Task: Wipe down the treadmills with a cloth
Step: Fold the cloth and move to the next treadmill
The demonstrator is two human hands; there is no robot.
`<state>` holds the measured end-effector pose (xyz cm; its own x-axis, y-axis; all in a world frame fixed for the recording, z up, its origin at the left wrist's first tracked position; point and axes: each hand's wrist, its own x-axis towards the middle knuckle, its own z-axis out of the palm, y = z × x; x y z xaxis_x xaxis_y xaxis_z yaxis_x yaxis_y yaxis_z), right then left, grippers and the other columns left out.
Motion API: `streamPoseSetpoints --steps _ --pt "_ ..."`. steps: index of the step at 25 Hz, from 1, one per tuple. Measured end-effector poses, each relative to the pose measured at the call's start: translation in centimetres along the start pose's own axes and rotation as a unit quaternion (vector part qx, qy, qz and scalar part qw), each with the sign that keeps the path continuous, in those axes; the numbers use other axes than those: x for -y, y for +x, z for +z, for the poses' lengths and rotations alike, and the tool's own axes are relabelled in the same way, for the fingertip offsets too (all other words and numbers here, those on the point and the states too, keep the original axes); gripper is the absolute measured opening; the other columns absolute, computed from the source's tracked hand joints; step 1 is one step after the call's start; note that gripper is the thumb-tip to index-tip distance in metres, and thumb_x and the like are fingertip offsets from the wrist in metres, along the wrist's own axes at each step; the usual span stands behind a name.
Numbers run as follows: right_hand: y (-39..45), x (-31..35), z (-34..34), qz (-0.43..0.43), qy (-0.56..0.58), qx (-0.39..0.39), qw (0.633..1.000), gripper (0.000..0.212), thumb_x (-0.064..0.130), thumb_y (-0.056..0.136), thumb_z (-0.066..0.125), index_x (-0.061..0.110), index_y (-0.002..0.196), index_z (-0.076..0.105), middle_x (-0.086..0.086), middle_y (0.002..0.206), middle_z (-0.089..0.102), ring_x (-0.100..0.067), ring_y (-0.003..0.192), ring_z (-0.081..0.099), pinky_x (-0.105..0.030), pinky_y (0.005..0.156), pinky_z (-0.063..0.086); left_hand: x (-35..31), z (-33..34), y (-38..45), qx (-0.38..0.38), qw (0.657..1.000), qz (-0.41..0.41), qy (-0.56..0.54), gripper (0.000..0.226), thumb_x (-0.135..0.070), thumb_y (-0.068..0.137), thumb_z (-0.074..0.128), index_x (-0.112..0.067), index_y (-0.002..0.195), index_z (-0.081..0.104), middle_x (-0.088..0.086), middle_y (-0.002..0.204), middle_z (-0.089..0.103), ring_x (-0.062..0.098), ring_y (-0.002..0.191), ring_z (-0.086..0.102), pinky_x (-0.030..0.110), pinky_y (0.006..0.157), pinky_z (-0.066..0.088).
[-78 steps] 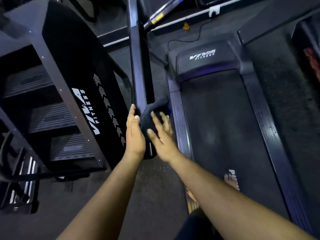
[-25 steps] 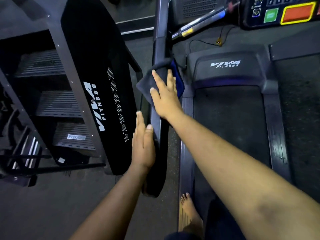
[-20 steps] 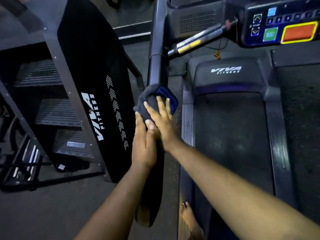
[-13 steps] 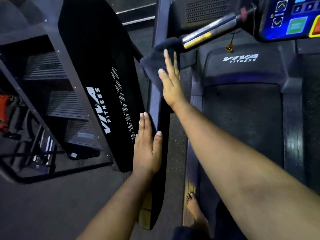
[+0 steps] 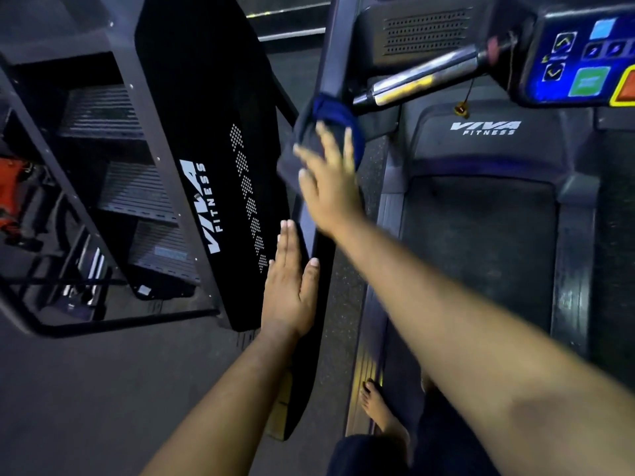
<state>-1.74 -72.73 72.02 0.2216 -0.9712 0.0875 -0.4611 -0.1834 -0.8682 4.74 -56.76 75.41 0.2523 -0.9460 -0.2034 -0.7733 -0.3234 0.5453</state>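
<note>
Pressing the dark cloth (image 5: 330, 132) flat-fingered against the treadmill upright (image 5: 331, 56), the right hand (image 5: 330, 187) sits slightly nearer than half a second ago, blurred. Left hand (image 5: 290, 290) unchanged: fingers straight, flat on the upright's near end, holding nothing.

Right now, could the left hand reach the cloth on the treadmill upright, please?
Probably yes: the left hand rests flat on the same upright, with bare rail between it and the cloth under the right hand.
</note>
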Motion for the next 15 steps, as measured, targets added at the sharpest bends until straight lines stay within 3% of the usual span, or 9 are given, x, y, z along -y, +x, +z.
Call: streamPoseSetpoints --steps 2,4,6,8,12,15 --pt "-5.4 -0.4 0.9 -0.085 0.010 0.020 0.996 0.046 0.035 0.095 0.041 0.020 0.134 0.061 -0.015 0.156 0.036 -0.048 0.148 0.012 -0.057 0.116 0.025 0.2 -0.1 0.1 -0.005 0.999 0.005 -0.042 0.075 -0.055 0.097 0.024 -0.019 0.158 0.001 -0.011 0.165 -0.001 0.004 0.152 0.003 0.047 0.123 0.017" --pt "-3.2 -1.7 0.1 -0.129 -0.006 0.037 0.991 0.049 0.037 0.095 0.041 0.021 0.138 0.058 -0.017 0.156 0.035 -0.050 0.147 0.013 -0.060 0.115 0.020 0.4 -0.1 0.1 -0.005 0.998 0.006 -0.060 0.076 -0.055 0.097 0.025 -0.018 0.159 0.001 -0.009 0.165 0.000 0.004 0.152 0.004 0.041 0.124 0.016" --pt "2.2 -2.0 -1.1 -0.073 -0.021 0.037 0.996 0.051 0.037 0.095 0.041 0.025 0.143 0.052 -0.010 0.162 0.026 -0.046 0.150 0.006 -0.065 0.115 0.023 0.5 0.0 0.0 0.003 0.997 0.000 -0.074 0.075 -0.056 0.096 0.023 -0.022 0.159 0.000 -0.011 0.166 0.000 -0.001 0.150 0.004 0.029 0.123 0.013" --pt "3.1 -1.3 -1.0 -0.011 -0.002 0.031 0.999 0.048 0.032 0.095 0.043 0.025 0.142 0.053 -0.006 0.164 0.022 -0.042 0.151 0.003 -0.060 0.116 0.025 0.6 0.0 0.1 0.007 0.993 -0.005 -0.120 0.076 -0.055 0.095 0.024 -0.023 0.159 -0.002 -0.012 0.165 -0.002 -0.009 0.147 0.001 0.016 0.119 0.009" --pt "-9.0 0.6 0.9 -0.069 0.010 0.015 0.997 0.045 0.027 0.097 0.041 0.018 0.137 0.058 -0.011 0.160 0.032 -0.046 0.149 0.008 -0.052 0.117 0.019 1.6 -0.6 -0.8 -0.056 0.950 0.002 -0.308 0.064 -0.044 0.095 0.029 -0.036 0.149 -0.004 -0.004 0.165 -0.004 0.005 0.152 0.003 0.029 0.124 0.008" --pt "-15.2 1.5 1.3 -0.065 0.009 0.049 0.997 0.043 0.028 0.099 0.044 0.021 0.141 0.054 -0.005 0.161 0.028 -0.040 0.152 0.001 -0.053 0.117 0.023 2.5 -0.8 -3.2 -0.097 0.958 -0.015 -0.270 0.067 -0.039 0.097 0.030 -0.021 0.156 0.004 -0.005 0.163 0.006 0.001 0.149 0.010 0.023 0.122 0.011"
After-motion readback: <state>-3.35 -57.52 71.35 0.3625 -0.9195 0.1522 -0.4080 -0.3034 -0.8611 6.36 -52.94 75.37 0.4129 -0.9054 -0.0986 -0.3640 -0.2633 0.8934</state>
